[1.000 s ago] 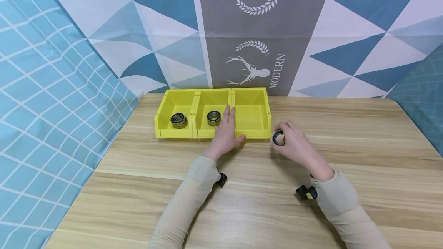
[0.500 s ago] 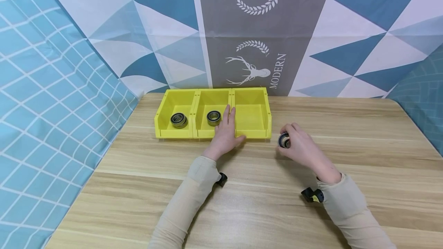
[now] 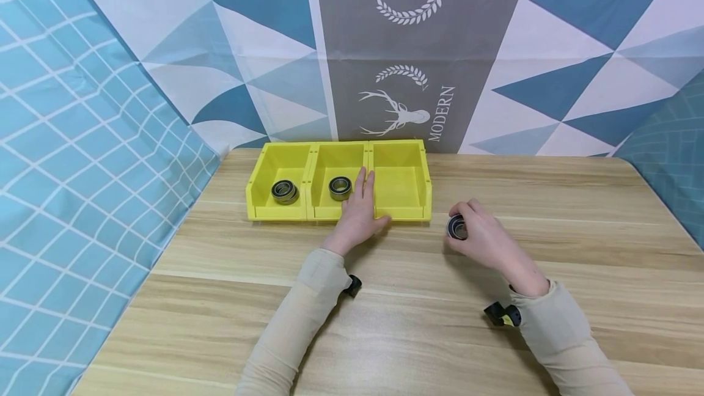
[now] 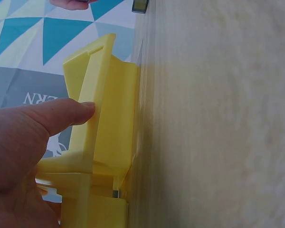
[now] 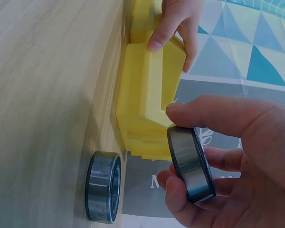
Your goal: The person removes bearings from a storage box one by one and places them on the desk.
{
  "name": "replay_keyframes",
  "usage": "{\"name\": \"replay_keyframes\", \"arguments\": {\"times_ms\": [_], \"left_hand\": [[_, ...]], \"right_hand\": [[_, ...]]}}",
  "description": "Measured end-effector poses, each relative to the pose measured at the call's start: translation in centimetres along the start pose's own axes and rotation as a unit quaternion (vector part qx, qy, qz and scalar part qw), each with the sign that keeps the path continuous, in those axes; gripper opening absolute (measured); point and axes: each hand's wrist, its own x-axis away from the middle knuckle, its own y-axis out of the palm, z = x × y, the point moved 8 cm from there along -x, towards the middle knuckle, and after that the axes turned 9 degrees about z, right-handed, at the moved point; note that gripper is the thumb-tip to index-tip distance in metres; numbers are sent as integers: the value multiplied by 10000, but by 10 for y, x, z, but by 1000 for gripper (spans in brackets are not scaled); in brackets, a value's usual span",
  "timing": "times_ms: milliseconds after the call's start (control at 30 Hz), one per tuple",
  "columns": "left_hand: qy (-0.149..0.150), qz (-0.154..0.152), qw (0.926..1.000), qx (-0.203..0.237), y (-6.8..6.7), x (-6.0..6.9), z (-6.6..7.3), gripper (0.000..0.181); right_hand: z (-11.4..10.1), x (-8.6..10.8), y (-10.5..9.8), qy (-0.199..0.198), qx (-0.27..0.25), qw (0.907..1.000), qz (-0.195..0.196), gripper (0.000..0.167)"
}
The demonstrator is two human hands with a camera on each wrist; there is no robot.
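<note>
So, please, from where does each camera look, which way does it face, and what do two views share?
Head: worn on the head, facing forward and down over the table; left hand, right hand and both sleeves show.
Left wrist: worn there, facing the yellow bins; the left hand shows, with a little of the right hand at the top edge.
Right wrist: worn there, facing the held bearing and another bearing on the table; both hands show.
Shared: both wrist views show the left hand on the yellow bins.
</note>
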Motion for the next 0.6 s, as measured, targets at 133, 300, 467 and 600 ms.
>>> {"name": "replay_keyframes", "arguments": {"times_ms": [133,300,467,600], "left_hand": [[-6,4,10000,20,0,0,0,101],[6,1,10000,29,0,1,0,101],[19,-1,10000,34,1,1,0,101],[27,5,10000,45,1,0,-1,101]], "right_hand": [[-4,2,4,-110,32,9999,-69,40],[-10,5,13,-182,-77,9995,-226,40],[-15,8,23,-369,-144,9986,-359,40],[-20,8,29,-593,-169,9973,-391,40]]}}
